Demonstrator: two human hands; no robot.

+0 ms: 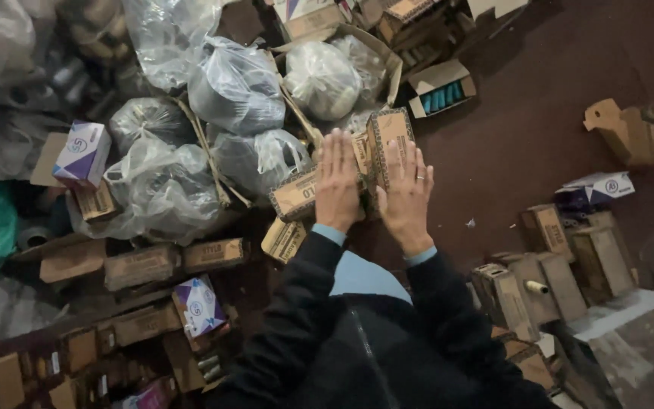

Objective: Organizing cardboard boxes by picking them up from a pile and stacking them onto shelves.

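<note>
Boxes [144,265], bags [162,189] on floor [524,129]

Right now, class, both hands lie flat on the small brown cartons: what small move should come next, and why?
Probably curl the fingers to grip. The left hand and right hand lie open and flat on the cartons, holding none. These lean unevenly against the plastic bags, so pressing alone may not shift them.
</note>
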